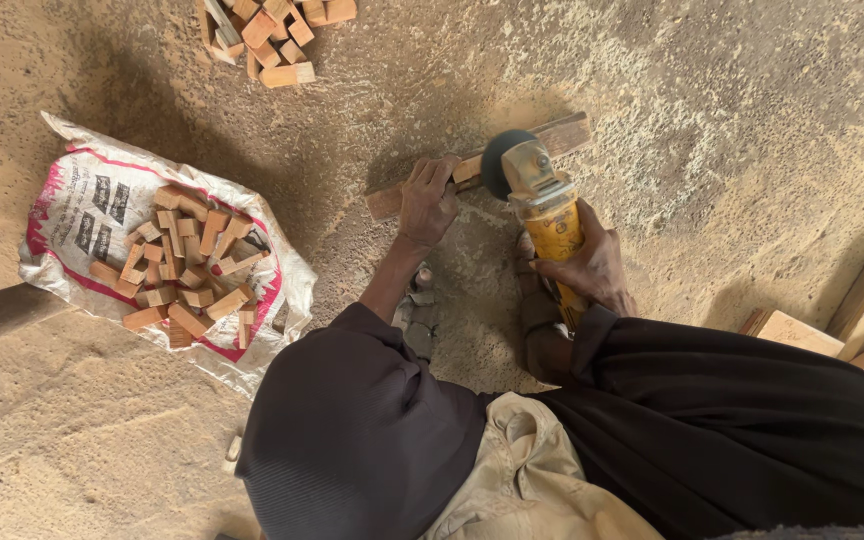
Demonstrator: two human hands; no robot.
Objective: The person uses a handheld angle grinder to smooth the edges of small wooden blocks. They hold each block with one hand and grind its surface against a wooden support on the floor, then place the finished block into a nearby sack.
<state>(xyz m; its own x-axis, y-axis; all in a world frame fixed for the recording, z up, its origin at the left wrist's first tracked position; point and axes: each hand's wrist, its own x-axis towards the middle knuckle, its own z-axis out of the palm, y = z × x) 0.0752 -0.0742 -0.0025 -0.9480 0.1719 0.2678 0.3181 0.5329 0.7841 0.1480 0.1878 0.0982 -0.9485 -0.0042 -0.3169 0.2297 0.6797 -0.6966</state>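
While the left hand (427,203) presses down flat on a long wooden strip (477,168) lying on the sawdust-covered floor (732,130), fingers pressed together and curled over its top edge, the right hand (592,265) is wrapped tight around the yellow body of an angle grinder (542,205). The grinder's dark disc (500,160) sits right on the strip at about the middle, just beside the left hand at its 3 o'clock. The strip runs from roughly 8 o'clock up to 2 o'clock across the frame centre. Over at 9 o'clock there's a white sack (152,250) spread on the floor with a heap of small cut wood blocks (187,265) on it, and another little pile of blocks (267,35) sits at 12 o'clock near the top edge. At 3 o'clock, by the right edge, a few wider planks (862,320) lie stacked. Dark sleeves and a beige shirt fill the bottom of the shot.
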